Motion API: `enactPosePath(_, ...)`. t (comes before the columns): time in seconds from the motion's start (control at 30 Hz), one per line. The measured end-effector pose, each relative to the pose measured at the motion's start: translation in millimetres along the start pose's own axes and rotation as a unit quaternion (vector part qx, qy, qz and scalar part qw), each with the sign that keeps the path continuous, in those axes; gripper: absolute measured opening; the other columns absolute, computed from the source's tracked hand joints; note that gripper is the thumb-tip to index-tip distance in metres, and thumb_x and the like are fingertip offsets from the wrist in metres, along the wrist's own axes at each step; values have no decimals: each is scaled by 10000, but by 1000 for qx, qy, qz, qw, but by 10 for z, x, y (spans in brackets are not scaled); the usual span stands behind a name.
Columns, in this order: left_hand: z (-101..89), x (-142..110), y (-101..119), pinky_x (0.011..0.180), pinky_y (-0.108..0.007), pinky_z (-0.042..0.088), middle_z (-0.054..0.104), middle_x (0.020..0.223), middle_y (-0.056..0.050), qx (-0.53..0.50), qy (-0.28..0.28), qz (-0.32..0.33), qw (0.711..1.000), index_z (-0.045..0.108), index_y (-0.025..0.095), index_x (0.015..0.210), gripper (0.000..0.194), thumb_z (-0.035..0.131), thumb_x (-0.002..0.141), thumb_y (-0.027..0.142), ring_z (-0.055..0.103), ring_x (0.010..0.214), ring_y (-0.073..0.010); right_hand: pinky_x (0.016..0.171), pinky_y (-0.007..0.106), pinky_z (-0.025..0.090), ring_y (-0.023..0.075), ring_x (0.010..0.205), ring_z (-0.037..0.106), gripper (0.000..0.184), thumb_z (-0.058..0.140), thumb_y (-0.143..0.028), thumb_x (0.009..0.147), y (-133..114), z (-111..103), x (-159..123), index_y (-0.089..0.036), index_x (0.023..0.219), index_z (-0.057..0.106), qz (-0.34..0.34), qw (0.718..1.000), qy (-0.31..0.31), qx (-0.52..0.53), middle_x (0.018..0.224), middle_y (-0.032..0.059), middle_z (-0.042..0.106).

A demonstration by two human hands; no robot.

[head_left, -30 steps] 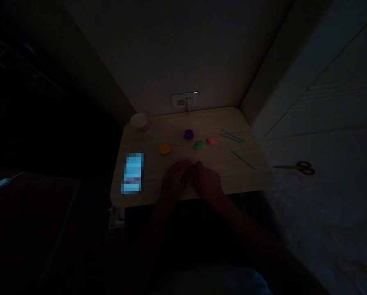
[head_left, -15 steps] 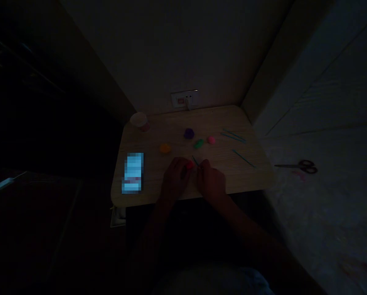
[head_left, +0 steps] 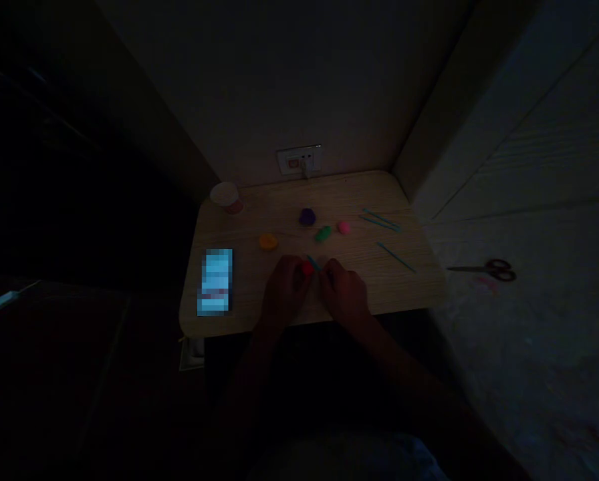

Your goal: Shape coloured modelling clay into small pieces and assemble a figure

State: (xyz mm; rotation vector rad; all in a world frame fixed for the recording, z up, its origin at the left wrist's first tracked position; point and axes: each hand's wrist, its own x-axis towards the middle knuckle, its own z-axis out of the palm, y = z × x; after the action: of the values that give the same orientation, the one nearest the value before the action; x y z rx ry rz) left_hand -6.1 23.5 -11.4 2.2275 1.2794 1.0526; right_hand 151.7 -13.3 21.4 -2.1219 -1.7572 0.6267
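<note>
The scene is very dark. My left hand (head_left: 284, 294) is closed on a small red lump of clay (head_left: 307, 268) near the front edge of a small wooden table (head_left: 404, 287). My right hand (head_left: 343, 294) is closed beside it, pinching a thin teal stick (head_left: 313, 262) whose tip touches the red lump. Beyond my hands lie an orange lump (head_left: 268, 241), a purple lump (head_left: 307, 216), a green lump (head_left: 323, 234) and a pink lump (head_left: 343, 228).
A lit phone (head_left: 215, 281) lies at the table's left front. A small pot (head_left: 226, 198) stands at the back left. Loose teal sticks (head_left: 382, 221) lie at the right. Scissors (head_left: 485, 269) rest on the pale surface to the right. A wall socket (head_left: 299, 160) sits behind.
My hands drew slightly apart and the red lump came into view between them. The teal stick now shows in my right hand, against the lump.
</note>
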Motion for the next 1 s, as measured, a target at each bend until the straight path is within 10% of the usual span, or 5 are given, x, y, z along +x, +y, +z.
enactPosePath(1.0,12,20,-5,896,-358,567,656,1042,-51,5,-5,20,1000,584,232,1059,175,667,927,152,652,982,-221,736,300,444,245,935,735,366,431,-246,1032,27,-180,302,-173,941,778,-41,992,-118,8,1037,141,806)
